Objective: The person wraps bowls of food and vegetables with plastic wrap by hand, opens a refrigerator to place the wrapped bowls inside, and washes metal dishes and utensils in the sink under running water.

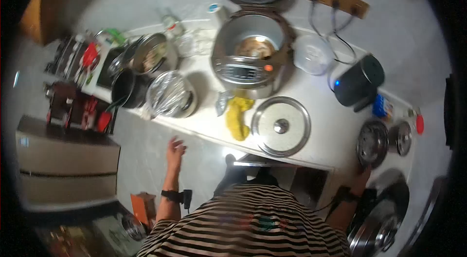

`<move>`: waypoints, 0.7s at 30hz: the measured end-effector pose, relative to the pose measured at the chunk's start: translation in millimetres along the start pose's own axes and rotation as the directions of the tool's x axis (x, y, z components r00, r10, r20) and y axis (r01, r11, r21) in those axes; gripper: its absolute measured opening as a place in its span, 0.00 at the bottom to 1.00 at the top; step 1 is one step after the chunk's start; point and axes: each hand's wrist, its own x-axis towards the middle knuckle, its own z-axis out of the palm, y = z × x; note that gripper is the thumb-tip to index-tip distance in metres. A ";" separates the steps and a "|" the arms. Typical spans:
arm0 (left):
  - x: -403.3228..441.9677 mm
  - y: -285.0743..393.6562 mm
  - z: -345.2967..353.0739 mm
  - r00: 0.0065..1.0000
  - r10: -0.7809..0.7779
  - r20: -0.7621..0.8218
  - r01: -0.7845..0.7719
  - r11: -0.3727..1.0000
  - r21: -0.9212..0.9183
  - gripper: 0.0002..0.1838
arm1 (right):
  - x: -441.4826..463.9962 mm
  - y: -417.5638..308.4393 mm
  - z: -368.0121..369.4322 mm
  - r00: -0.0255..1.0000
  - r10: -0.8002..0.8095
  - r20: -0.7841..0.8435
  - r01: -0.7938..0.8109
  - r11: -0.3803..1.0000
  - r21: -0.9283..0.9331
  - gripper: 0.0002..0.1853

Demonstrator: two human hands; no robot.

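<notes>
My left hand [176, 148] hangs in front of the counter's front edge, fingers loosely bent and apart, holding nothing. Nearest to it is a pot covered with crinkled clear wrap [169, 95]. My right hand [361, 177] is at the near rim of a dark metal bowl [372, 144] on the right; its fingers are dim and blurred, so I cannot tell whether they grip the rim. Mid-counter, a rice cooker [238, 73] stands with its lid raised and some brownish contents at the bottom. A round lid with a knob [280, 126] lies beside a yellow cloth [237, 117].
A black cylindrical device [360, 80] and a clear plastic container [313, 54] stand right of the cooker, below a socket strip [337, 0] with hanging cords. More pots [152, 53] crowd the left. A large lidded pan [382, 225] sits at lower right.
</notes>
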 end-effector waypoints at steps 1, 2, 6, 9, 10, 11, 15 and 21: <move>-4.6 -8.3 5.0 0.999 -0.001 0.035 0.000 1.000 0.019 0.24 | -1.6 -89.7 -31.2 0.985 0.080 0.156 -0.131 0.929 0.346 0.24; -5.4 -10.5 11.4 0.996 -0.040 0.081 0.036 0.998 0.043 0.24 | -2.1 -198.4 -68.6 0.939 0.158 0.306 -0.320 0.731 0.603 0.22; -20.8 -29.3 17.3 0.978 -0.024 0.209 -0.035 0.961 0.275 0.25 | -8.2 -242.8 -35.2 0.937 0.237 0.257 -0.349 0.694 0.630 0.21; -36.1 -9.7 9.0 0.968 -0.020 0.250 -0.068 0.939 0.337 0.25 | -19.8 -279.2 -11.6 0.946 0.230 0.227 -0.322 0.718 0.617 0.21; -38.3 -15.6 2.1 0.974 -0.049 0.221 -0.025 0.948 0.319 0.24 | -26.7 -295.4 -8.5 0.950 0.228 0.214 -0.312 0.722 0.618 0.21; -43.6 -20.7 -10.4 0.977 -0.043 0.211 -0.028 0.946 0.324 0.24 | -32.4 -309.2 -5.0 0.951 0.223 0.213 -0.308 0.726 0.615 0.21; -63.9 -45.8 -66.0 0.982 -0.044 0.182 -0.027 0.929 0.369 0.22 | -67.4 -362.6 4.2 0.956 0.214 0.202 -0.294 0.729 0.619 0.20; -102.3 -127.5 -184.6 0.987 -0.094 0.127 0.028 0.896 0.442 0.21 | -154.8 -444.5 12.3 0.950 0.234 0.207 -0.313 0.699 0.643 0.19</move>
